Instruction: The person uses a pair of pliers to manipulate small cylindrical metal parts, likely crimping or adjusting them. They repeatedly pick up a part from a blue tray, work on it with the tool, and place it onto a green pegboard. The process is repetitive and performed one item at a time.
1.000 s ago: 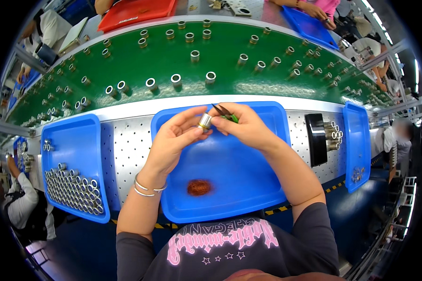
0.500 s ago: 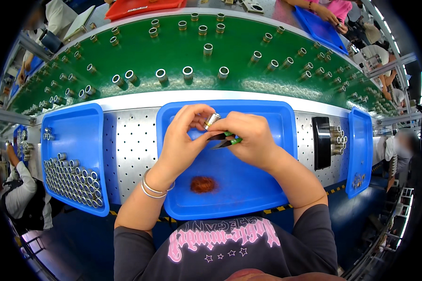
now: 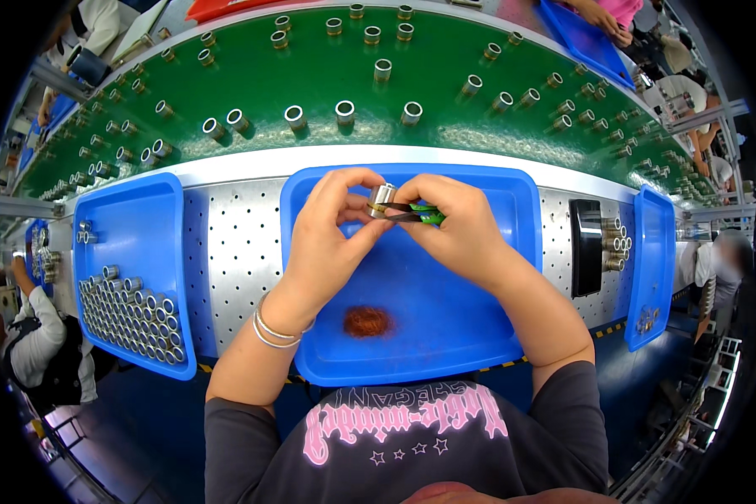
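My left hand [image 3: 332, 231] pinched a small silver metal cylinder [image 3: 382, 198]; my right hand [image 3: 458, 227] clamped green-handled tweezers [image 3: 418, 213] against it.

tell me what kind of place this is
Most likely a factory assembly line. A long green belt carries rows of small metal cylinders, a blue tray at the left holds many more, and other workers sit along the line. The left hand holds one cylinder while the right hand works tweezers.
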`<state>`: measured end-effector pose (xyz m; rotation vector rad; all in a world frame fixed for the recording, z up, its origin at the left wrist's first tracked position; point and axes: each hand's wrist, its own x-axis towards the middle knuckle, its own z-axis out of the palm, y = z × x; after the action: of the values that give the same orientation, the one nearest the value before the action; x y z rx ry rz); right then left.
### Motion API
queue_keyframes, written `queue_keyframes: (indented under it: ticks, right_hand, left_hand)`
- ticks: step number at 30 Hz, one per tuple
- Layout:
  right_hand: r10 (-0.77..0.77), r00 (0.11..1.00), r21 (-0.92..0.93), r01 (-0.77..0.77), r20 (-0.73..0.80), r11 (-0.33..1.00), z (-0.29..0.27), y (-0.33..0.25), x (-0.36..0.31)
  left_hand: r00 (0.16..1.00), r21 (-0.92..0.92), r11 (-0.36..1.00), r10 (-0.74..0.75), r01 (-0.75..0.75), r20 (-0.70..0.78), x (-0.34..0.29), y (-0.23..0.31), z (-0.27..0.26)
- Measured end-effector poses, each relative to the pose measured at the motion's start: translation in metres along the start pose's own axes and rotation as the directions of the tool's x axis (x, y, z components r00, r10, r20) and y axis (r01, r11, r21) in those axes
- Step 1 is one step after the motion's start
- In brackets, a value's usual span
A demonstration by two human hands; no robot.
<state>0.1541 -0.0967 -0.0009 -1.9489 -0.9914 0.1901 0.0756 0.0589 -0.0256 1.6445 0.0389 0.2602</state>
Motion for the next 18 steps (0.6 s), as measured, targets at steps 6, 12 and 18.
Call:
queue_keyframes:
  ticks: [6,12,18]
  right_hand:
    - [0.155,0.987,0.286,-0.159,0.035,0.945,-0.001,-0.005,0.004]
    - [0.239,0.97,0.381,-0.207,-0.037,0.901,-0.002,-0.003,0.01]
    - [0.138,0.987,0.19,-0.152,0.082,0.97,0.014,0.003,0.01]
  left_hand:
    - [0.975,-0.436,0.873,-0.199,0.22,0.093,0.004,0.007,-0.011]
    - [0.999,-0.187,0.982,-0.045,0.038,-0.028,0.001,0.001,-0.013]
    - [0.972,0.273,0.937,0.232,-0.216,-0.026,-0.002,0.008,-0.008]
